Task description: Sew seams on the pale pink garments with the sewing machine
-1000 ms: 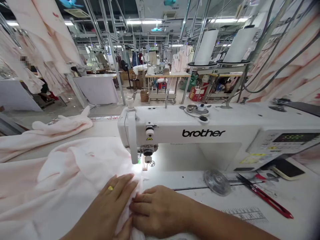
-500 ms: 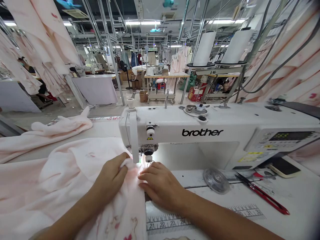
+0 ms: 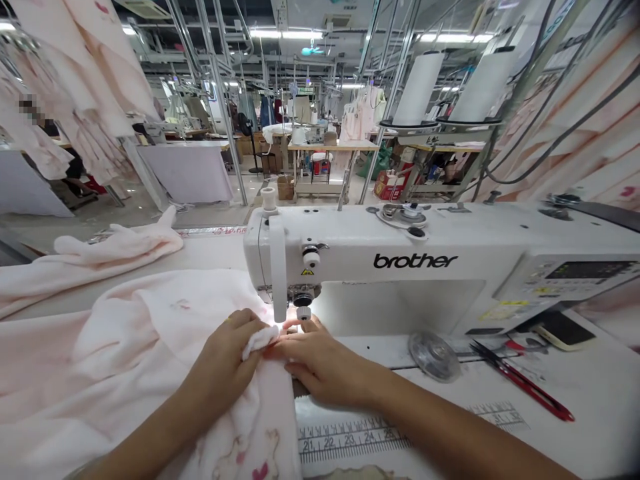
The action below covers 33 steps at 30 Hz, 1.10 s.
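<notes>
Pale pink fleece fabric [image 3: 145,333] with small printed figures spreads over the left of the sewing table and hangs toward me. My left hand [image 3: 227,353] is closed on a bunched white-pink fold of it, left of the needle area. Close beside it, my right hand [image 3: 320,363] has its fingers on the fabric edge under the head of the white sewing machine [image 3: 350,260]. Its fingertips press together at the cloth by the lit needle area. The needle and presser foot are mostly hidden behind the fingers and the machine's head.
Right of my hands lie a clear round bobbin case [image 3: 434,355], red-handled thread snips [image 3: 525,381] and a phone [image 3: 565,330]. A printed ruler [image 3: 350,440] runs along the table's front. Another pink fleece piece [image 3: 100,257] lies back left. Thread cones [image 3: 420,87] stand behind the machine.
My right hand has moved slightly left, its fingers now reaching against the fold in my left hand. The view has shifted a little. The machine's display has gone from lit digits to dark.
</notes>
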Each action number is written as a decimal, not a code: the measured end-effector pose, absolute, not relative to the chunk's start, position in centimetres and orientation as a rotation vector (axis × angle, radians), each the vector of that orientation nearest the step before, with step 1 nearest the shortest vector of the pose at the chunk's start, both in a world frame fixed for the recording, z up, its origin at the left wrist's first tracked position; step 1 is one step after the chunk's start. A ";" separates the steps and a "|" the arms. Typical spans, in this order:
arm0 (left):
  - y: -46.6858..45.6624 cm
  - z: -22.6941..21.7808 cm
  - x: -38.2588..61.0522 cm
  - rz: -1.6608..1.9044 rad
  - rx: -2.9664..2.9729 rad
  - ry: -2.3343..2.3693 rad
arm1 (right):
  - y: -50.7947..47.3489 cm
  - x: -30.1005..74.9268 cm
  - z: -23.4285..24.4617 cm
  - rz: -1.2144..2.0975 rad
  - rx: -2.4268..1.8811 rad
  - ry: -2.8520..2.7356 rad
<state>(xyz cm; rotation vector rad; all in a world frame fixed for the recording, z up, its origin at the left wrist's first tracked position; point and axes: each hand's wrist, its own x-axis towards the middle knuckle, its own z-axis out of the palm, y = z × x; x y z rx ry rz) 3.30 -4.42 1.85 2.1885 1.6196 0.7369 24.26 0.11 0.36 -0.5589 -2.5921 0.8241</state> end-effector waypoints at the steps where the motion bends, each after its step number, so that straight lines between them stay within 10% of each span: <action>1: -4.4 1.9 3.3 0.734 2.179 1.581 | 0.4 24.4 0.3 0.823 -0.533 -2.618; 16: -4.7 1.1 2.4 0.466 2.610 1.271 | 0.3 25.3 -0.2 -0.087 0.113 -2.847; 33: -6.0 0.1 3.4 0.545 2.811 1.300 | -0.1 25.5 -1.1 0.020 0.007 -2.891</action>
